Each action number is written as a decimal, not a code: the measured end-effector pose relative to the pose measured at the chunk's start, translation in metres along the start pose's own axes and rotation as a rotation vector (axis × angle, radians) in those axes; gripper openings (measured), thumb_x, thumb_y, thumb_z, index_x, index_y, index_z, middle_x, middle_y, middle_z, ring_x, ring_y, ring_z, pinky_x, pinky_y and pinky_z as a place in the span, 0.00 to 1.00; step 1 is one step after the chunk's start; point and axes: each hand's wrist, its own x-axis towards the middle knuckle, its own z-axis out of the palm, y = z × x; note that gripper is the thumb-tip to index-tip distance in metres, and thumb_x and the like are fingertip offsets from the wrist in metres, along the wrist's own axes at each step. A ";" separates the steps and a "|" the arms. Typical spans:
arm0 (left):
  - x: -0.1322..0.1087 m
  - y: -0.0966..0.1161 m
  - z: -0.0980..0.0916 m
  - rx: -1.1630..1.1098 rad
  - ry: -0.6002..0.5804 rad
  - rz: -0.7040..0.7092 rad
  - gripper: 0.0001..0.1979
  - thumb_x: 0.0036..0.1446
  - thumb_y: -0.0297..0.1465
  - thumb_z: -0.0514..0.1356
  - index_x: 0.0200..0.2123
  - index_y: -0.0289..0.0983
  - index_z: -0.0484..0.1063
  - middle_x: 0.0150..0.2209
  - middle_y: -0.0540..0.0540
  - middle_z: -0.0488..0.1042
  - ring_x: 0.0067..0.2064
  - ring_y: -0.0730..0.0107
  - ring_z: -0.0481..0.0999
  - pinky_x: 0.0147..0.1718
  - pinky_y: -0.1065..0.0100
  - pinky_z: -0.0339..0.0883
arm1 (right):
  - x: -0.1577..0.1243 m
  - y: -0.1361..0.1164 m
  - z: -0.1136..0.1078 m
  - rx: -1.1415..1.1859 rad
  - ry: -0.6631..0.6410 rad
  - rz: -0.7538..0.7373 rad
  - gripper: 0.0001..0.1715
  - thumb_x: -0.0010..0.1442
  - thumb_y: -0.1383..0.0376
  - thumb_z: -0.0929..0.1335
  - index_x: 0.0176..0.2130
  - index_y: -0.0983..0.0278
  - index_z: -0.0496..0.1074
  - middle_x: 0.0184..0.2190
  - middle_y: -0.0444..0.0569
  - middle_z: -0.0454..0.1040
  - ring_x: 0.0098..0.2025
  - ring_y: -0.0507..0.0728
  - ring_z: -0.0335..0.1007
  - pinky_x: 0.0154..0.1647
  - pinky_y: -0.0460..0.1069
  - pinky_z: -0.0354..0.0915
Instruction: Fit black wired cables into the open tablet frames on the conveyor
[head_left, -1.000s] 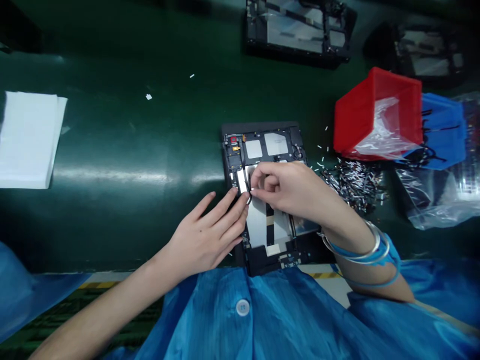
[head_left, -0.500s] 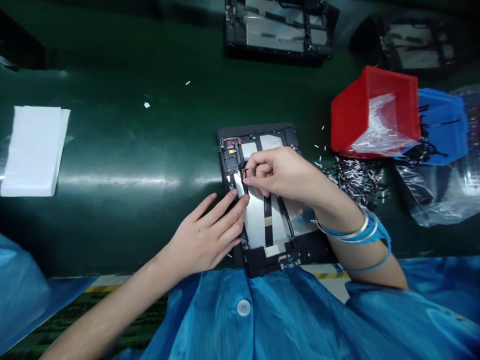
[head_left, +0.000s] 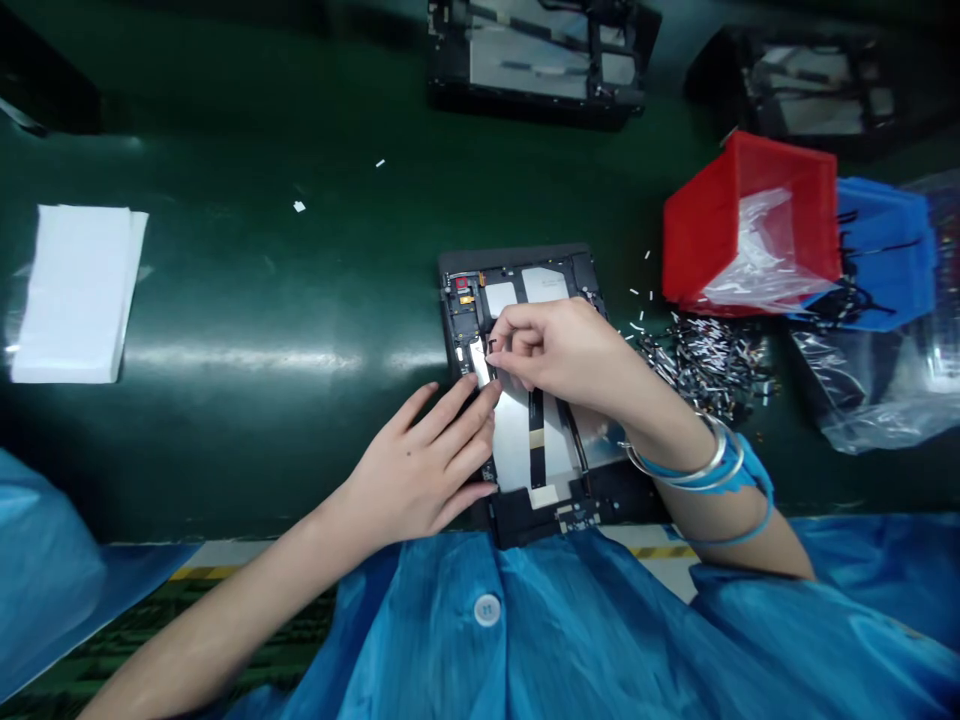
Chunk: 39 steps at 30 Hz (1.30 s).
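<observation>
An opened tablet-like device (head_left: 512, 430) with a silver inner plate and black ribbon cables lies near the table's front edge. My left hand (head_left: 424, 465) rests with fingers spread on its left side, the fingertips touching near a bright silver strip (head_left: 478, 362). Above the device's upper middle, my right hand (head_left: 566, 350) is closed in a pinch, thumb and forefinger together at a small dark piece (head_left: 491, 347) close to that strip. The hand hides part of the piece and the plate beneath.
A red bin (head_left: 697, 235) with plastic bags and a blue bin (head_left: 892, 255) with black cables stand at right, beside a heap of small parts (head_left: 712, 365). Stacked devices (head_left: 532, 65) lie at the back. White sheets (head_left: 75, 295) lie at far left.
The fingers of my left hand have shifted slightly. My right forearm has moved a little to the left, its pinch staying over the same spot. The stacked devices appear slightly further left.
</observation>
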 end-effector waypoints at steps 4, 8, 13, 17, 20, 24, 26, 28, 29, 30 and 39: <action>0.003 0.002 0.001 0.026 0.044 -0.008 0.26 0.69 0.40 0.43 0.51 0.30 0.73 0.58 0.36 0.71 0.59 0.49 0.67 0.54 0.53 0.60 | -0.001 0.003 0.002 -0.004 0.023 -0.028 0.03 0.54 0.69 0.69 0.29 0.64 0.74 0.19 0.39 0.70 0.24 0.49 0.62 0.28 0.46 0.53; 0.006 0.004 0.004 0.058 0.063 -0.027 0.25 0.69 0.39 0.44 0.52 0.30 0.73 0.57 0.37 0.72 0.58 0.50 0.68 0.54 0.54 0.59 | -0.016 0.011 0.007 -0.116 0.246 -0.108 0.12 0.60 0.66 0.67 0.44 0.63 0.75 0.22 0.41 0.73 0.26 0.51 0.66 0.30 0.47 0.56; 0.006 0.004 0.007 0.065 0.072 -0.057 0.28 0.69 0.42 0.44 0.56 0.28 0.70 0.59 0.34 0.70 0.58 0.48 0.67 0.53 0.55 0.58 | -0.040 0.029 0.019 -0.533 0.453 -0.492 0.20 0.66 0.69 0.59 0.48 0.62 0.76 0.32 0.50 0.76 0.36 0.55 0.66 0.30 0.48 0.57; 0.006 0.004 0.008 0.024 0.078 -0.092 0.29 0.68 0.44 0.45 0.56 0.27 0.70 0.59 0.34 0.69 0.60 0.48 0.65 0.54 0.54 0.58 | -0.044 0.034 0.023 -0.700 0.359 -0.551 0.23 0.64 0.73 0.59 0.52 0.63 0.74 0.33 0.52 0.74 0.36 0.57 0.63 0.28 0.49 0.55; 0.006 0.004 0.008 -0.023 0.080 -0.117 0.28 0.67 0.44 0.45 0.56 0.29 0.69 0.59 0.35 0.69 0.61 0.48 0.64 0.55 0.53 0.57 | -0.039 0.031 0.023 -0.736 0.348 -0.552 0.22 0.63 0.74 0.60 0.53 0.65 0.73 0.32 0.54 0.73 0.37 0.58 0.62 0.28 0.50 0.55; 0.009 0.003 0.006 -0.067 0.068 -0.142 0.27 0.67 0.44 0.47 0.56 0.30 0.68 0.59 0.36 0.69 0.60 0.47 0.64 0.56 0.51 0.58 | -0.033 0.022 0.023 -0.752 0.365 -0.541 0.19 0.62 0.72 0.63 0.50 0.67 0.74 0.32 0.54 0.73 0.36 0.59 0.64 0.27 0.49 0.55; 0.008 0.006 0.005 -0.119 0.065 -0.167 0.26 0.67 0.43 0.49 0.59 0.32 0.64 0.60 0.36 0.68 0.61 0.48 0.63 0.56 0.51 0.59 | -0.035 0.021 0.020 -0.723 0.403 -0.528 0.18 0.62 0.72 0.63 0.49 0.67 0.75 0.31 0.54 0.74 0.36 0.58 0.65 0.27 0.49 0.55; 0.003 0.014 0.004 -0.186 0.109 -0.231 0.26 0.66 0.40 0.51 0.63 0.34 0.58 0.62 0.36 0.65 0.64 0.50 0.60 0.58 0.50 0.59 | -0.045 0.026 0.016 -0.669 0.498 -0.522 0.19 0.63 0.73 0.62 0.50 0.67 0.75 0.31 0.53 0.75 0.36 0.57 0.66 0.28 0.48 0.57; -0.002 0.021 0.004 -0.212 0.152 -0.287 0.27 0.66 0.37 0.52 0.65 0.36 0.55 0.63 0.37 0.63 0.65 0.51 0.58 0.59 0.50 0.58 | -0.052 0.031 0.013 -0.636 0.562 -0.510 0.20 0.64 0.73 0.61 0.51 0.67 0.75 0.31 0.52 0.75 0.35 0.56 0.66 0.29 0.48 0.58; -0.006 0.029 0.005 -0.225 0.201 -0.355 0.28 0.66 0.35 0.52 0.67 0.37 0.52 0.64 0.36 0.61 0.66 0.52 0.57 0.59 0.50 0.58 | -0.060 0.037 0.011 -0.604 0.633 -0.484 0.20 0.64 0.72 0.61 0.51 0.67 0.75 0.31 0.51 0.76 0.35 0.56 0.67 0.30 0.48 0.59; -0.005 0.058 0.016 -0.071 0.227 -0.495 0.27 0.65 0.32 0.53 0.66 0.35 0.54 0.64 0.34 0.61 0.66 0.50 0.57 0.58 0.51 0.58 | -0.039 0.031 -0.003 -0.168 0.340 -0.312 0.10 0.61 0.68 0.66 0.38 0.62 0.77 0.35 0.47 0.77 0.38 0.55 0.70 0.39 0.48 0.61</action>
